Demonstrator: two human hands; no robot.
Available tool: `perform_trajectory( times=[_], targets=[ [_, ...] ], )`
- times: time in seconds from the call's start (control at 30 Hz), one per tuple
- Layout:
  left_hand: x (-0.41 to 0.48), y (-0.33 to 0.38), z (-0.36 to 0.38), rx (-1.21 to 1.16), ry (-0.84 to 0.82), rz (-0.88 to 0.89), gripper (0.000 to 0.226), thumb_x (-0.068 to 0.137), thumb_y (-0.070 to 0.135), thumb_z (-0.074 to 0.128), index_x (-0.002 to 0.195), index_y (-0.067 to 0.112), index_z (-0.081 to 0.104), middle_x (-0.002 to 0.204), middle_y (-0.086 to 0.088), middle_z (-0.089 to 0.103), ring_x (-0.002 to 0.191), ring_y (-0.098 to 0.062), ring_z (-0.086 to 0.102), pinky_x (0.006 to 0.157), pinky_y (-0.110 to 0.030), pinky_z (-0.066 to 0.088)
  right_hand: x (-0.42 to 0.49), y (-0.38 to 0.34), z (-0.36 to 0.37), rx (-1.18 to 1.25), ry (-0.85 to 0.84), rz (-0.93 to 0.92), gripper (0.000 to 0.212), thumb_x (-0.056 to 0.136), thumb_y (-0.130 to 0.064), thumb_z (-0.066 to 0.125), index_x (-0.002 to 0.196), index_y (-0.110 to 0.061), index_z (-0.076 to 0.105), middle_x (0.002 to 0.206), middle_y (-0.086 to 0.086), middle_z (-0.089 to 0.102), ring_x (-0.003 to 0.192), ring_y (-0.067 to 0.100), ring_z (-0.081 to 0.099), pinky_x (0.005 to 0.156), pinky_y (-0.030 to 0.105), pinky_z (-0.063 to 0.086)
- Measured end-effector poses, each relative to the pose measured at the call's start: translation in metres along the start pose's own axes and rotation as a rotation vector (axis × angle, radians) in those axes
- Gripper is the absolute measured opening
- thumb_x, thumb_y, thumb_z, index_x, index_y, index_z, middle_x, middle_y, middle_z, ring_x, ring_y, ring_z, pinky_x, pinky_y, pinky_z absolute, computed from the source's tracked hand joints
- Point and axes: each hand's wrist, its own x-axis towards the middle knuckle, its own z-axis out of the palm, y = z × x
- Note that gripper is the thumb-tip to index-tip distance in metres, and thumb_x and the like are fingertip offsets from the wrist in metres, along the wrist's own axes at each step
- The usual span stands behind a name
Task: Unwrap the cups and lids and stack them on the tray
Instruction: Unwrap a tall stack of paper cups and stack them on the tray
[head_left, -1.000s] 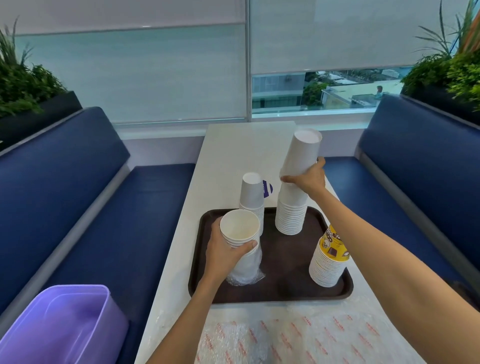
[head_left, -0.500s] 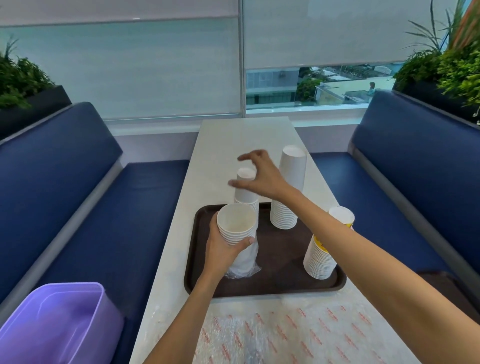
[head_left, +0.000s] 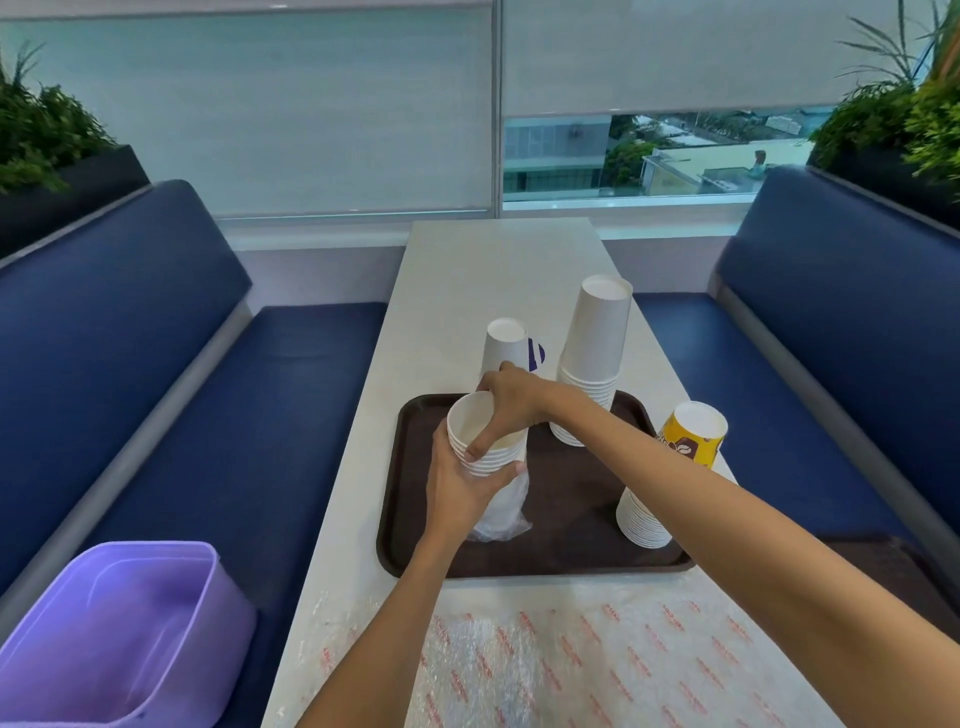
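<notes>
The stack of cups (head_left: 485, 452) at the near left of the tray (head_left: 571, 504) is showing matt white paper, with crinkled, glossy clear film (head_left: 506, 514) clinging to its lower part. The tray is looking like dull dark brown plastic. The blue benches (head_left: 156, 343) are showing smooth, faintly shiny upholstery, and the purple bin (head_left: 130, 623) at near left is gleaming like plastic.

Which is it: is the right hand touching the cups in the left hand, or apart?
Touching. The head view shows the right hand pinching the top rim of the cups, which the left hand grips lower down.
</notes>
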Motion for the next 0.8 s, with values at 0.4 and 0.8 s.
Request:
perform_trajectory(
  times=[0.4,0.8],
  targets=[
    [0.007,-0.003,0.002,0.006,0.004,-0.047,0.091,0.062,0.034,0.086,0.137,0.020,0.036,0.122,0.006,0.053,0.117,-0.017,0.054,0.095,-0.026,0.043,-0.010,-0.011,-0.043,0.037,0.041,-0.040,0.078,0.074,-0.048,0.075,0.134,-0.012,0.040,0.128,0.003,0.051,0.113,0.022,0.051,0.091,0.031,0.046],
    [0.002,0.004,-0.012,0.041,0.030,0.002,0.093,0.062,0.027,0.089,0.138,0.020,0.036,0.133,0.002,0.052,0.120,-0.017,0.051,0.101,-0.032,0.044,-0.045,0.021,-0.073,0.093,-0.113,0.100,0.082,0.080,-0.034,0.074,0.145,-0.019,0.026,0.139,0.001,0.040,0.128,0.023,0.040,0.103,0.035,0.038]
  ],
)
